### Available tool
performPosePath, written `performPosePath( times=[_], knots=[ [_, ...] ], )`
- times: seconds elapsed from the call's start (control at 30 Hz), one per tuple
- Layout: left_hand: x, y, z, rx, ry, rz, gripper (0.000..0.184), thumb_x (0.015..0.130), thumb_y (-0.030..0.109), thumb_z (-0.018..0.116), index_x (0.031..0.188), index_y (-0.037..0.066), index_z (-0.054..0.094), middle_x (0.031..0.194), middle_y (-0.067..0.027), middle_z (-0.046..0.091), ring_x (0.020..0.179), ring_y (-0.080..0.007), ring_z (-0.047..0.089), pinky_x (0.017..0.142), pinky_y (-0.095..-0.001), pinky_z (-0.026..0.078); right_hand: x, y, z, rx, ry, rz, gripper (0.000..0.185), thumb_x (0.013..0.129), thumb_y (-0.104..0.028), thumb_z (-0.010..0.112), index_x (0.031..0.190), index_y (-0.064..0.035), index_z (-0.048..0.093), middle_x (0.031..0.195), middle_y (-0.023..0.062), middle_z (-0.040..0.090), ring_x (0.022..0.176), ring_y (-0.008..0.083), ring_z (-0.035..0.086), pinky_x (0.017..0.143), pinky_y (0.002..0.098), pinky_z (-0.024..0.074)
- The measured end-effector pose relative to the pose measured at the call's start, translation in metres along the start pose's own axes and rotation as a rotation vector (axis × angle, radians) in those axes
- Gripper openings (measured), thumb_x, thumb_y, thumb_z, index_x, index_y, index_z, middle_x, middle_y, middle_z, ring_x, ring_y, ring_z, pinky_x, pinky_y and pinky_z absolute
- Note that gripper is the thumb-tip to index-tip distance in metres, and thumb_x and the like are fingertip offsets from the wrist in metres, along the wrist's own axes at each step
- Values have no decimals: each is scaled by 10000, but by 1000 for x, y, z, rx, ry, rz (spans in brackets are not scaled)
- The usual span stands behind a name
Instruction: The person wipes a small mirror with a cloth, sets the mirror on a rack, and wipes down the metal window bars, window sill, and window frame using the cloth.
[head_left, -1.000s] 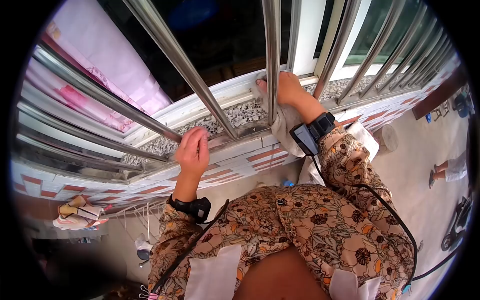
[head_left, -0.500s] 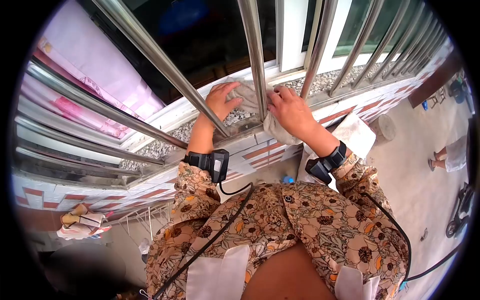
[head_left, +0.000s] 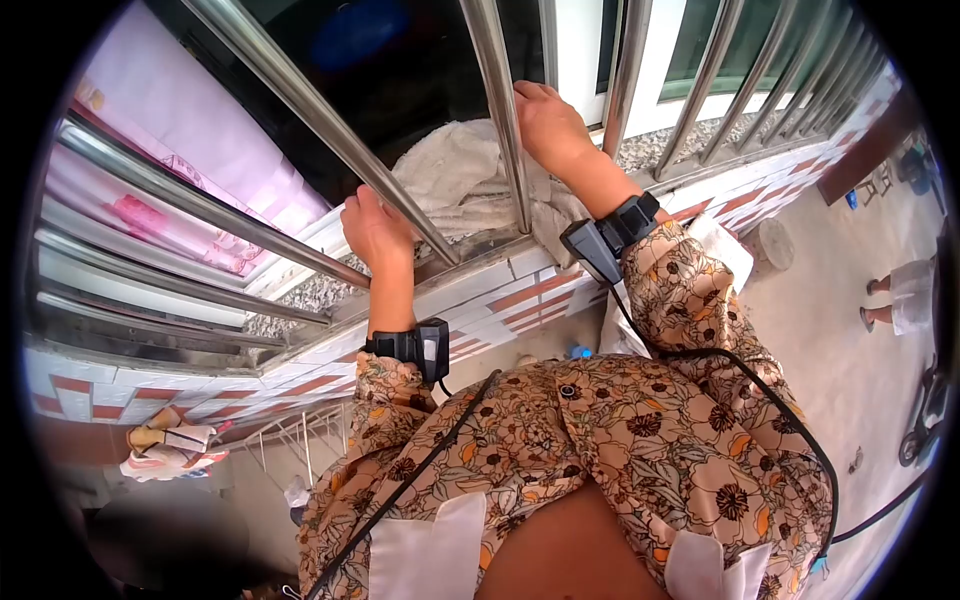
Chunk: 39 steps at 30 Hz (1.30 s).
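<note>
Cloth (head_left: 458, 182) lies across the sill (head_left: 312, 291), left hand (head_left: 379, 230) at its eight o'clock, right hand (head_left: 553, 128) at two; whether either grips it cannot be determined.

I'm counting one left hand (head_left: 380, 235) and one right hand (head_left: 555, 135), two in all, and two black wrist devices (head_left: 408, 347) are riding above them, one per wrist. One pale cloth (head_left: 455, 175) is lying between. At least ten steel bars (head_left: 318, 115) are standing, and one pink curtain (head_left: 190, 130) is hanging. Farther off, one other person (head_left: 912, 300) and one scooter (head_left: 913, 445) are showing.
</note>
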<state>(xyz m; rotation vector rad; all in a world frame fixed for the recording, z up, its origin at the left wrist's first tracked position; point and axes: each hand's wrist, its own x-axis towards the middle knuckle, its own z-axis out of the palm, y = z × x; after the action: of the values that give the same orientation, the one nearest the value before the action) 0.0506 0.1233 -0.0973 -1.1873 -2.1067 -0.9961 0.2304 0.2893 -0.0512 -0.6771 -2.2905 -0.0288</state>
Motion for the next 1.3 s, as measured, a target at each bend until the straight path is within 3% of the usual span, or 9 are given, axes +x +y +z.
performPosePath(
  times=[0.27,0.4,0.57,0.63,0.8,0.97,1.03,1.17,1.3],
  knots=[
    [17,21,19,-262,-420,487,324,845,307,583,1049,61,636,1037,-141,637,977,-300,592,856,-382,448,-40,-8,1,8,-238,58,256,807,-191,579,1049,-108,585,1034,86,596,982,263,584,766,380,495],
    [36,49,10,-102,-845,273,437,897,426,463,1081,64,623,1030,-161,635,976,-344,587,857,-411,452,-31,-9,18,-169,-415,102,236,862,-267,484,933,-105,639,1079,71,601,1007,223,556,874,407,422],
    [22,41,51,-455,-718,426,463,915,423,419,1130,50,588,1076,-181,607,1012,-350,561,881,-409,432,-24,-5,1,-370,-540,397,356,926,-318,377,956,-111,664,1089,63,611,1087,223,509,939,529,309],
    [23,45,47,-429,-780,300,458,918,435,404,1136,75,585,1081,-186,600,1023,-354,553,874,-408,431,-31,5,22,-421,-313,205,247,850,-268,480,875,-106,665,917,57,650,983,217,568,865,452,384],
    [22,14,14,-30,-826,-21,430,932,435,367,1007,104,629,1001,-165,629,976,-366,570,829,-445,441,-15,-13,53,432,-500,-159,293,883,-211,484,1119,-63,576,956,200,613,922,360,575,844,386,458],
    [35,16,-2,145,-814,-60,433,932,423,375,1028,89,633,992,-182,630,990,-365,565,839,-441,436,-27,-8,12,579,-496,15,380,884,-109,486,1260,-57,480,1033,187,614,967,323,587,862,373,453],
    [39,19,16,-161,-859,101,439,928,427,387,1062,86,630,1029,-197,616,1002,-375,554,862,-429,427,-50,-9,-35,794,-347,428,374,856,-30,500,1231,-20,498,1020,158,625,928,231,607,818,322,471],
    [49,39,74,-795,-1205,-111,448,959,364,411,1169,-4,557,1119,-120,617,1041,-236,572,894,-315,420,-110,-26,-93,958,-431,424,310,829,5,540,1139,12,559,917,85,636,791,127,587,738,258,481],
    [53,32,52,-1245,-1086,-202,430,954,314,458,1234,-9,507,1215,-94,559,1156,-177,487,997,-286,346,-139,0,-125,696,-364,379,208,873,-32,535,1067,21,589,844,52,636,718,98,574,676,251,477]
  ],
)
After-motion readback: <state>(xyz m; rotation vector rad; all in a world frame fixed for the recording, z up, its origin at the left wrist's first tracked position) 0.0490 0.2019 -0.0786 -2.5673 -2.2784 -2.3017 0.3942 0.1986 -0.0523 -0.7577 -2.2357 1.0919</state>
